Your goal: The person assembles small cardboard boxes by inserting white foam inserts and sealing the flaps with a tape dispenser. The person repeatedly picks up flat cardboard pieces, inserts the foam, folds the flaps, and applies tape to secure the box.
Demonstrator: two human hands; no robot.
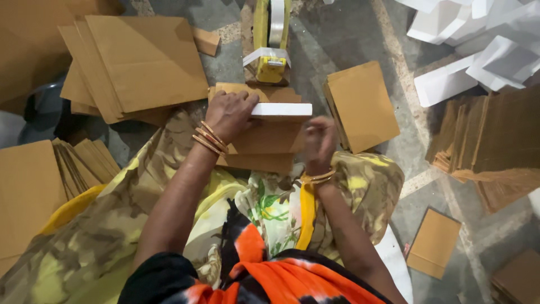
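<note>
Now: left hand (229, 114) on white strip (280, 109) | tape dispenser (270, 42) ahead (yellow)

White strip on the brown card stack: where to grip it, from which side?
Likely the free right end of the white strip, coming from the right. It lies flat and long across the card stack; the left hand covers its left end, and the right hand sits just below the exposed end.

I see flat brown cardboard box blanks (140, 62) stacked at upper left, another brown stack (363, 104) just right of centre, and a ribbed brown pile (489, 141) at far right. White folded cartons (478, 50) lie top right. My left hand (230, 112) presses a white-edged brown blank (270, 132).
</note>
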